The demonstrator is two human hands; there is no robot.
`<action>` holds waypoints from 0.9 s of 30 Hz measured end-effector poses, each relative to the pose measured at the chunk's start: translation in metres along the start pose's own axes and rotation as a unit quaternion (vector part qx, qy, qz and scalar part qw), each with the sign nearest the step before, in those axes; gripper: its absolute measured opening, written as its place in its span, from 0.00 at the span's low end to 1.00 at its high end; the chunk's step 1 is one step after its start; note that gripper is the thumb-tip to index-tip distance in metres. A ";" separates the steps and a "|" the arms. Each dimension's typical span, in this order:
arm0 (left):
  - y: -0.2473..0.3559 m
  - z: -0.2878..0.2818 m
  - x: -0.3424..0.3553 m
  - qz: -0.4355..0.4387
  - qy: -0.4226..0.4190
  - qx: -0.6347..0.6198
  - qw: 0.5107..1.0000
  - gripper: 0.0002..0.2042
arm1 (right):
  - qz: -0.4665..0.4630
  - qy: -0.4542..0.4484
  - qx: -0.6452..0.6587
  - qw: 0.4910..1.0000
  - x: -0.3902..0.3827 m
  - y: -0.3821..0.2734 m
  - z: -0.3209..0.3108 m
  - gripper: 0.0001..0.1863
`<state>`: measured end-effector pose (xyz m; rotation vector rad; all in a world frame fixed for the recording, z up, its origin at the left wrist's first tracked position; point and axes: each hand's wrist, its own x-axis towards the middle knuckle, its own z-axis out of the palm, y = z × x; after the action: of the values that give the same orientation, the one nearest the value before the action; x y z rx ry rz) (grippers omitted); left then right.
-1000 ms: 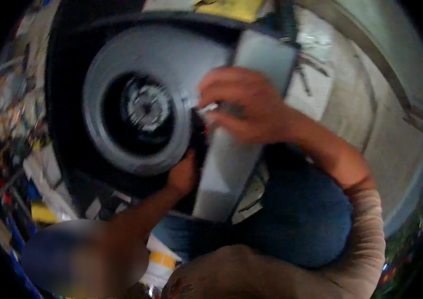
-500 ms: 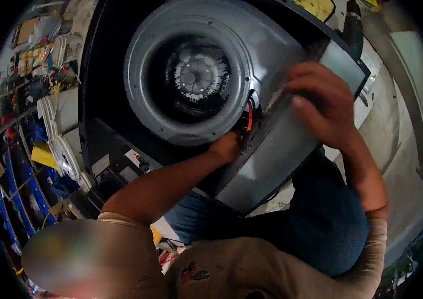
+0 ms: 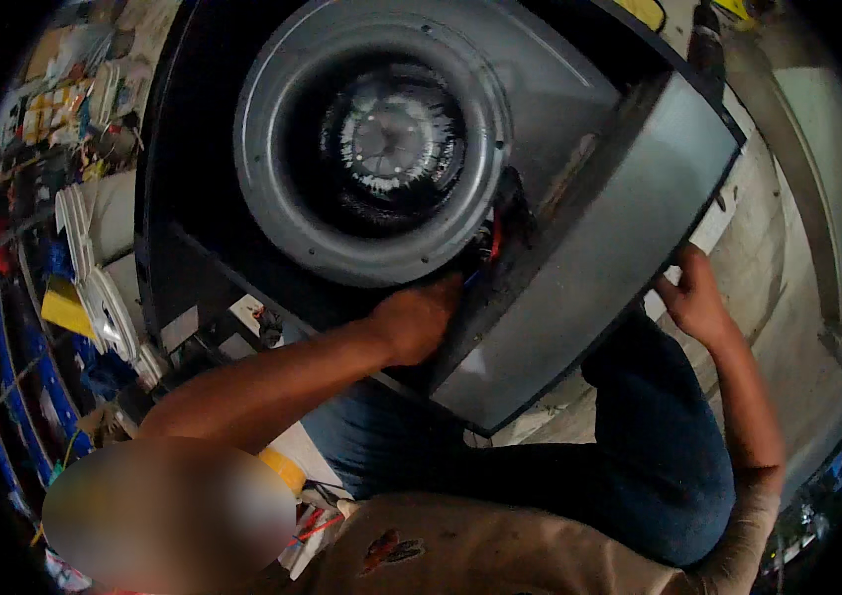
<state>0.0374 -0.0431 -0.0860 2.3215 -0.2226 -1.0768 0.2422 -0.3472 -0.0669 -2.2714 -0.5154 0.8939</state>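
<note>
A large dark housing (image 3: 213, 233) lies tilted in front of me, with a round, grey flared ring (image 3: 485, 188) set around a deep dark well. My left hand (image 3: 419, 322) reaches inside, between the ring and the grey side panel (image 3: 599, 268). Its fingers are hidden below the ring, next to red wires (image 3: 496, 240) and darker leads. Whatever they touch cannot be made out. At the outer right edge of the panel is my right hand (image 3: 698, 302), its fingers curled against that edge and partly out of sight.
My knee (image 3: 659, 426) is close under the housing. To the left stand racks with blue parts (image 3: 39, 367), white plastic pieces (image 3: 94, 273) and a yellow item (image 3: 68, 307). A dark cylindrical thing (image 3: 706, 45) is beyond the far right corner. Loose wires (image 3: 317, 521) lie near my body.
My right hand has moved down and right, from above the panel to its outer edge. The grey panel now looks more raised. My left hand has shifted slightly left and down.
</note>
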 end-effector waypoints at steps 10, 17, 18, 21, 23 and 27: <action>-0.021 0.001 0.013 0.003 0.004 -0.212 0.977 0.25 | -0.159 -0.212 -0.264 0.928 0.046 -0.013 0.008 0.12; -0.029 0.003 0.014 -0.026 -0.031 -0.365 0.930 0.20 | -0.114 -0.361 -0.242 0.893 0.098 0.068 0.090 0.11; -0.028 0.006 0.013 -0.092 -0.025 -0.519 0.849 0.19 | -0.062 -0.316 -0.141 0.936 0.093 0.069 0.095 0.11; -0.019 -0.008 0.008 -0.099 -0.063 -0.374 0.920 0.19 | -0.101 -0.183 0.088 0.974 0.068 0.073 0.121 0.08; -0.017 -0.014 0.003 -0.107 -0.058 -0.313 0.942 0.20 | 0.154 -0.226 0.306 0.912 0.029 0.045 0.137 0.07; -0.074 0.009 -0.018 -0.218 -0.009 -0.350 0.911 0.23 | 0.130 -0.209 0.326 0.913 0.012 0.057 0.166 0.07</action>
<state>0.0126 0.0215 -0.1198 1.7270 0.6157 -1.1392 0.1399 -0.3129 -0.2057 -1.5551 -0.0530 1.4490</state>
